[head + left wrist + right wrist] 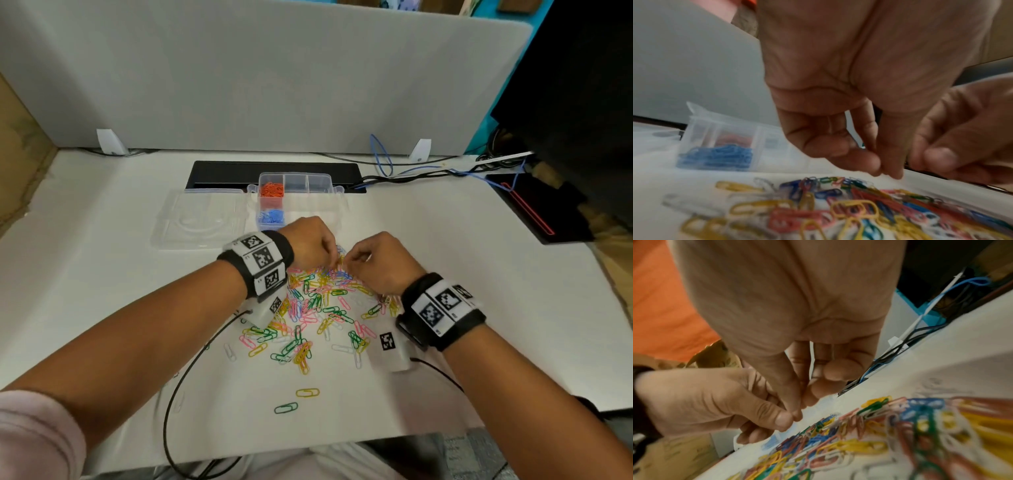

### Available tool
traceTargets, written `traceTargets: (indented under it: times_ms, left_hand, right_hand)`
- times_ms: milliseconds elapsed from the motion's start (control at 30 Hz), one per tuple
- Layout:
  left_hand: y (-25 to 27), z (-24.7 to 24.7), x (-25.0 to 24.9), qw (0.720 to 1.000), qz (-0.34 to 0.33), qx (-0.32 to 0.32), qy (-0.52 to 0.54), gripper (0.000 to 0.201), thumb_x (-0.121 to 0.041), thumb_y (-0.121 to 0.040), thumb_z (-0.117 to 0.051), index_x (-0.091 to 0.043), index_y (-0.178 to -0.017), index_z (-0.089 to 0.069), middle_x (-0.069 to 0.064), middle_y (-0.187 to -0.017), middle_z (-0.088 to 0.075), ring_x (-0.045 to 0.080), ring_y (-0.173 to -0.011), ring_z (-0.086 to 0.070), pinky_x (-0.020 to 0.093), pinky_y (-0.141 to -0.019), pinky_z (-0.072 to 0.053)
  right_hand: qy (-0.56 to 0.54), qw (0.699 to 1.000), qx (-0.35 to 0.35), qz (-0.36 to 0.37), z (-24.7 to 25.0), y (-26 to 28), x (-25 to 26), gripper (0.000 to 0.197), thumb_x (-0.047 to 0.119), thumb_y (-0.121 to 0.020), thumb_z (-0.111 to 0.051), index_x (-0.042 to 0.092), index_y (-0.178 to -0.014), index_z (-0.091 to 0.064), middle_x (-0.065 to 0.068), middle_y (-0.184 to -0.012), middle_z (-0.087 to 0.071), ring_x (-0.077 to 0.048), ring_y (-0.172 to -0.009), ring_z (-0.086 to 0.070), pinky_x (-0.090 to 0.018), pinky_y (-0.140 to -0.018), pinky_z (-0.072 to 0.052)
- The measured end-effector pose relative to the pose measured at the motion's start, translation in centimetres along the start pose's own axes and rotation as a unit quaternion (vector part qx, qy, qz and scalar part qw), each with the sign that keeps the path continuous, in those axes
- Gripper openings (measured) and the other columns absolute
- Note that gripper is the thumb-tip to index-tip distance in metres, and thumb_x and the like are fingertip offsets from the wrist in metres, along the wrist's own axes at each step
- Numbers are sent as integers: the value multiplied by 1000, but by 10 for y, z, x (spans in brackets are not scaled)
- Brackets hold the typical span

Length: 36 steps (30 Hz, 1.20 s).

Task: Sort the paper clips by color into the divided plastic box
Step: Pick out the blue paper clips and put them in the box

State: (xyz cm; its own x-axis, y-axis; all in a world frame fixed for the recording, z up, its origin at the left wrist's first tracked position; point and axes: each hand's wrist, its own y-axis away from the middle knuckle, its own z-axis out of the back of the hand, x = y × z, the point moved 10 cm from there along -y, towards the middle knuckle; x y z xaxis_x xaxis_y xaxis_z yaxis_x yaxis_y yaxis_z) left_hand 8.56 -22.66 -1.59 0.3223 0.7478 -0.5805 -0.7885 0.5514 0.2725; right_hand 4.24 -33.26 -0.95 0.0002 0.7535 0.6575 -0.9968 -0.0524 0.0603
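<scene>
Two compartments of the clear divided plastic box (295, 192) hold sorted clips, orange behind & blue in front; other visible cells look empty. Head view: left hand (310, 244) & right hand (378, 262) meet, fingers curled, over the far edge of the mixed multicoloured paper-clip pile (315, 308) on the white table (445, 274). Most sorting remains. Left wrist view: thumb & fingertips (871, 162) pinched together; clip btwn them can't be told. Right wrist view: same, tips together, contents unclear.
</scene>
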Motion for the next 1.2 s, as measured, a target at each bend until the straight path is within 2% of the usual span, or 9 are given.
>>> traceTargets:
  times_ms: [67,200,367,533,667,833,900,1067,1200]
  left_hand:
    - [1,-7,0,1000,-3,7,-4,9,-17,-80,-75,-24,-84,-80,-13,-79,-73,8,-82,-66,26,-83,-53]
    - [4,-18,0,997,-12,26,-71,21,-18,-81,-75,-25,-101,-77,-14,-75,-64,11,-83,-63,23,-76,-48]
    - [8,-20,14,997,-7,42,-69,28,-13,-77,-75,-30,-100,-75,-7,-104,-70,15,-95,-64,29,-86,-53]
    - [10,-14,7,999,-41,10,25,26,-5,-84,-63,-28,-83,-74,-15,-79,-69,9,-81,-65,25,-80,-54]
    - [11,-18,-8,997,-65,-5,48,22,-6,-86,-64,-23,-84,-78,-7,-86,-74,3,-76,-63,14,-70,-46]
    - [7,-38,-24,992,-66,44,-94,36,-10,-87,-56,-35,-106,-75,-11,-112,-71,12,-99,-64,28,-92,-51]
    - [6,-40,-27,988,-63,44,-134,39,-9,-86,-55,-36,-109,-73,-11,-115,-70,14,-101,-63,31,-93,-51]
    - [9,-36,-31,986,-62,33,-149,22,-10,-83,-62,-25,-93,-76,-18,-75,-61,13,-83,-63,25,-76,-50]
    - [16,-32,-22,991,-65,30,-110,13,-16,-82,-68,-28,-80,-73,-14,-84,-69,9,-81,-64,26,-78,-52]
  right_hand:
    - [70,997,28,-27,-7,-10,1,22,11,-80,-64,25,-68,-75,8,-70,-70,-12,-71,-66,-29,-70,-56]
    - [143,984,91,-63,-19,-15,-5,15,10,-80,-69,22,-84,-78,4,-87,-70,-17,-87,-66,-27,-78,-54]
    - [128,984,118,-38,-28,-6,-5,18,8,-80,-68,25,-74,-73,9,-77,-67,-14,-79,-64,-25,-73,-52]
    - [72,993,91,-10,-21,4,-5,18,6,-79,-67,21,-68,-66,8,-68,-64,-9,-63,-58,-28,-65,-52]
    - [-51,998,16,-29,1,14,-21,20,1,-83,-65,18,-75,-69,4,-65,-62,-5,-53,-55,-23,-56,-47]
    - [-106,994,-10,-33,7,28,-36,23,-2,-86,-64,18,-78,-71,1,-67,-63,-10,-52,-56,-28,-57,-51]
    - [-125,992,-10,-29,7,32,-37,23,-3,-86,-64,18,-77,-70,-1,-67,-62,-10,-52,-55,-25,-56,-50]
    - [-159,987,-14,-29,7,30,-39,25,-5,-85,-64,18,-76,-70,-2,-69,-62,-13,-54,-55,-30,-59,-50]
    - [-161,987,-6,-24,1,30,-35,23,-2,-86,-64,18,-77,-70,2,-66,-59,-3,-50,-50,-23,-54,-45]
